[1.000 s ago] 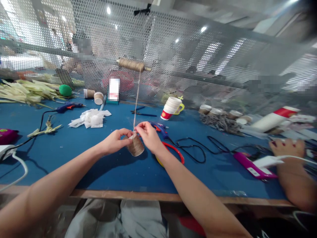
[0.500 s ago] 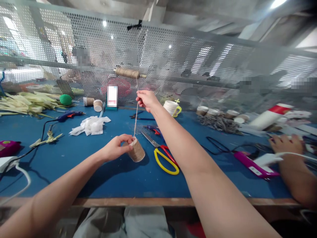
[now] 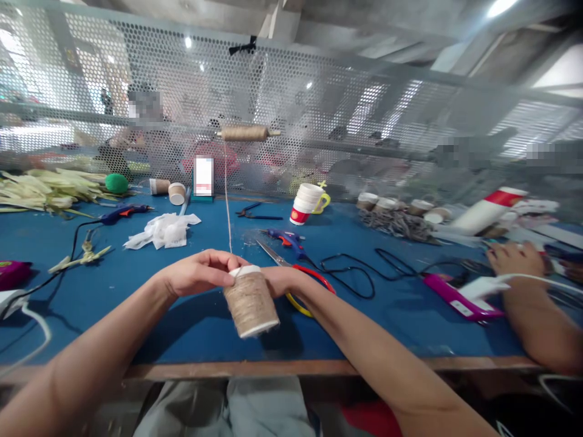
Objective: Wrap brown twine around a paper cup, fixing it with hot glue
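Observation:
A paper cup (image 3: pixel 252 303) wrapped in tan twine is tilted above the blue table, its white-edged end toward me. My left hand (image 3: pixel 198 274) grips it at the upper left rim, thumb pressed on the edge. My right hand (image 3: pixel 280 280) is behind the cup's right side, touching or close against it; its fingers are hidden. From the spool of twine (image 3: pixel 246 133) on the mesh screen, a strand (image 3: pixel 227 206) runs down to the left fingers at the cup's top. Partly behind my right wrist lie scissors (image 3: pixel 316 277) with red and yellow handles.
A blue glue gun (image 3: pixel 291 241), pliers (image 3: pixel 259 214) and stacked paper cups (image 3: pixel 306 203) lie beyond my hands. White crumpled tissue (image 3: pixel 164 232) is at left. A co-worker's hand (image 3: pixel 517 258) rests at right, near a purple power strip (image 3: pixel 460 297). A phone (image 3: pixel 203 176) stands at the back.
My right hand has come down from the strand near the spool to behind the cup. The cup has moved nearer to me, and the strand now hangs from the spool's left end.

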A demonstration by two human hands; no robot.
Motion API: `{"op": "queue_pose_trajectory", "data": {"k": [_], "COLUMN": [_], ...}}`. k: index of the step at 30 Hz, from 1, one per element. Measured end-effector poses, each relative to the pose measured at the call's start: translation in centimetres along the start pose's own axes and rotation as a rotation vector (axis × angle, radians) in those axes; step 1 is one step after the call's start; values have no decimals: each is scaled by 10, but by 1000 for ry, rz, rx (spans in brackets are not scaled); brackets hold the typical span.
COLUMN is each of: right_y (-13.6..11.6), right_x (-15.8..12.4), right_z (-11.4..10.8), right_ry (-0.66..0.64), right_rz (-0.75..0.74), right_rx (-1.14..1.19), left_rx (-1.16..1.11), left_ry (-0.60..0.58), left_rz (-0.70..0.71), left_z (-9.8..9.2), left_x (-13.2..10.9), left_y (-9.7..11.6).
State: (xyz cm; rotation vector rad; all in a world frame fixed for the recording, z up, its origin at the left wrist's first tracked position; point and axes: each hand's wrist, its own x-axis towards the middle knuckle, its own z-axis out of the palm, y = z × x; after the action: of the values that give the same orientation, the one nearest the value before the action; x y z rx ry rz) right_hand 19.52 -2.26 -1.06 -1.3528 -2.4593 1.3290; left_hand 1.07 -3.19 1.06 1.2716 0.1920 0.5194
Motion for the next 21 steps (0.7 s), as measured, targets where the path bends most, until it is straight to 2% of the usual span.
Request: {"op": "queue_pose_trajectory", "data": {"k": [2,3,5,8,9,11,13,16,18,21], "right_y": [-4,-6,-10,-11,-9,-5,2,18,34,58], "right_x": [1,3,9,13,12,5,-7,-22,-26,-22], "right_z": [-5,-9,-20,-36,-41,-49,-58,-70,-75,-76], "right_ry": [-17,29,238,681,787,907,958,993,873,782], "right_rz": [-4,-5,1,48,61,90,164,459,622,660], "right_rx": [10,38,132,186,159,87,-29,-408,-529,-509], "left_rx": [13,31,86,207,253,360,517,742,819,848], "left_ry": [4,13,41,114,148,257,387,522,541,521], "left_rz": [-18,-31,-50,-25,-7,24,65,104,101,80], "left_z": [0,-1,-3,-7,-8,-10,-13,-15,-16,-16], "left_x": [0,0,1,6,7,11,13,16,16,16], "left_y": [0,-1,-3,-6,-8,-11,-15,-21,-23,-23]}}
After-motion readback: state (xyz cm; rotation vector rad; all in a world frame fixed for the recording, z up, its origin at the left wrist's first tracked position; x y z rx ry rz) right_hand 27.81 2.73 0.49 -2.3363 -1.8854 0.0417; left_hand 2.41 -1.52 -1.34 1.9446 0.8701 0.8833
